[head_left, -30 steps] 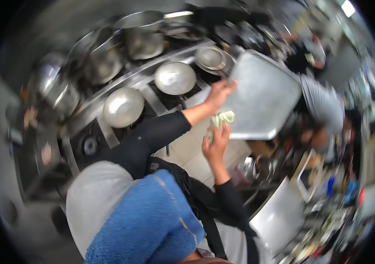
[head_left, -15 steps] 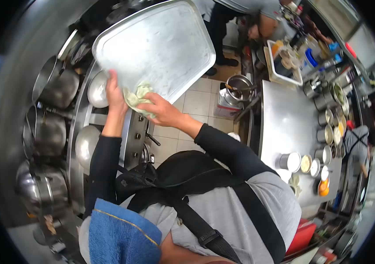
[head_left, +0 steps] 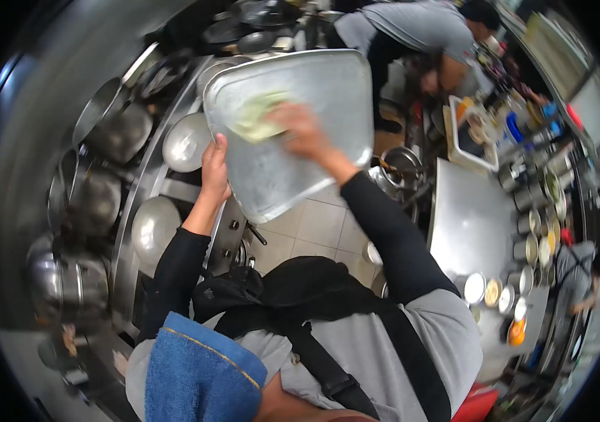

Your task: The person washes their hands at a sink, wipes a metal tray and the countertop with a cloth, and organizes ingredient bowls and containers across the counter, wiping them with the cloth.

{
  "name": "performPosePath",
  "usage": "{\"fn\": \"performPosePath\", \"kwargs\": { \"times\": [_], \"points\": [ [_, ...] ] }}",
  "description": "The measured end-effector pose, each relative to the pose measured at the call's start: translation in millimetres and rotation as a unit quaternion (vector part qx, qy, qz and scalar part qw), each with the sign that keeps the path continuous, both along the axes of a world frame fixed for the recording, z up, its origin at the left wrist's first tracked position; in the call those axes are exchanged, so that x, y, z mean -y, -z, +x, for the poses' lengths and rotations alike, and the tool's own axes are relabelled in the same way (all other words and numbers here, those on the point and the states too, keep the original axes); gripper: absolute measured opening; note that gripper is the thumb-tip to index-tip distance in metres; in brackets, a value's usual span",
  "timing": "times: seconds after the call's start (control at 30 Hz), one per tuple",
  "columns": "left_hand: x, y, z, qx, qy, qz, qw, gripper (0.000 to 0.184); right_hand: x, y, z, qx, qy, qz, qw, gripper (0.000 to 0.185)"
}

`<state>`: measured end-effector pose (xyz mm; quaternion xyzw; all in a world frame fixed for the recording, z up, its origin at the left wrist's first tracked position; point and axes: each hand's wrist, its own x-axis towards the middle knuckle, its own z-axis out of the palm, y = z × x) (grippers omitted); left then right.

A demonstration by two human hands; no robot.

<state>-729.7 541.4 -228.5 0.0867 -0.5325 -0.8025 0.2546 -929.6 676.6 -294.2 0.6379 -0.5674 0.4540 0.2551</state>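
Metal tray (head_left: 340,116) slants beneath the right grip (head_left: 302,131), which clutches a pale-green cloth (head_left: 255,119) against its face; the left grip (head_left: 216,173) clasps its edge. Even pressure, edge braced firmly, should serve best.

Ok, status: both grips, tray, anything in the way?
Left grip holding tray by its edge. Right grip, blurred, has cloth against tray face. Nothing visibly blocking; co-worker beyond tray.
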Motion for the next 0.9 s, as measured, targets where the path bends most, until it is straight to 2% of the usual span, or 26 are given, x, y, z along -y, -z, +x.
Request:
{"fn": "performPosePath", "kwargs": {
  "times": [0.03, 0.07, 0.1, 0.13, 0.17, 0.2, 0.23, 0.27, 0.3, 0.33, 0.4, 0.47, 0.5, 0.53, 0.6, 0.67, 0.7, 0.73, 0.8, 0.83, 0.87, 0.9],
  "points": [
    [7, -2, 14, 0.015, -0.001, 0.0, 1.0, 0.054, -14, 33, -27, 0.048, 0.254, 0.015, 0.966, 0.049],
    [19, 7, 24, 0.033, 0.005, -0.038, 0.999, 0.052, -29, 28, -65, 0.178, 0.265, -0.071, 0.945, 0.032],
    [34, 26, 34, 0.058, -0.002, -0.074, 0.996, 0.05, -62, -43, -52, 0.429, 0.359, 0.123, 0.82, 0.024],
    [46, 45, 34, 0.116, -0.029, -0.252, 0.96, 0.043, -56, -24, -77, 0.517, 0.468, 0.037, 0.716, 0.021],
    [23, 40, 31, 0.131, -0.089, -0.289, 0.944, 0.043, -44, 0, -103, 0.522, 0.371, -0.013, 0.768, 0.019],
    [26, 32, 29, 0.159, -0.028, -0.323, 0.932, 0.048, -21, -1, -91, 0.547, 0.294, -0.002, 0.783, 0.022],
    [39, 64, 5, 0.133, -0.01, -0.268, 0.954, 0.036, 11, -5, -57, 0.54, 0.194, -0.04, 0.818, 0.032],
    [30, 39, 2, 0.187, -0.025, -0.259, 0.947, 0.037, 32, 4, -18, 0.307, 0.241, -0.002, 0.921, 0.042],
    [24, 46, -14, 0.094, -0.051, -0.196, 0.975, 0.037, 43, -2, 27, 0.132, 0.162, 0.008, 0.978, 0.046],
    [28, 53, -18, -0.001, -0.065, -0.14, 0.988, 0.037, 35, -38, 66, -0.004, 0.039, 0.113, 0.993, 0.05],
    [42, 38, 5, 0.047, -0.025, -0.151, 0.987, 0.036, 36, -16, 31, 0.019, 0.062, 0.098, 0.993, 0.051],
    [50, 42, 18, 0.045, 0.007, -0.126, 0.991, 0.037, 20, 16, -48, 0.126, 0.217, -0.011, 0.968, 0.043],
    [46, 40, 27, 0.052, 0.023, -0.136, 0.989, 0.038, 9, 13, -72, 0.365, 0.233, 0.005, 0.901, 0.04],
    [44, 37, 33, 0.057, 0.042, -0.142, 0.987, 0.038, 1, 7, -81, 0.578, 0.241, 0.023, 0.779, 0.038],
    [46, 33, 25, 0.094, 0.005, -0.164, 0.982, 0.045, 27, 22, -70, 0.388, 0.222, 0.05, 0.893, 0.029],
    [60, 35, -2, 0.162, -0.034, -0.162, 0.973, 0.048, 67, 21, 31, 0.224, 0.246, 0.094, 0.938, 0.041],
    [70, 54, -26, 0.063, -0.095, -0.146, 0.983, 0.05, 80, 42, 77, 0.182, 0.14, 0.093, 0.969, 0.049],
    [74, 34, -23, 0.103, -0.062, -0.063, 0.991, 0.053, 80, 49, 130, 0.056, 0.121, 0.109, 0.985, 0.044],
    [93, 19, -14, 0.033, -0.057, -0.012, 0.998, 0.057, 44, 49, 173, 0.051, -0.003, 0.193, 0.98, 0.042],
    [96, 1, 2, 0.059, -0.085, -0.038, 0.994, 0.065, 38, 67, 154, 0.019, 0.016, 0.222, 0.975, 0.036],
    [103, 11, 7, 0.099, -0.122, -0.083, 0.984, 0.069, 23, 102, 111, -0.006, 0.042, 0.259, 0.965, 0.031],
    [107, 6, 16, 0.196, -0.135, -0.144, 0.96, 0.074, -12, 125, 74, -0.025, 0.081, 0.303, 0.949, 0.027]
  ]
}}
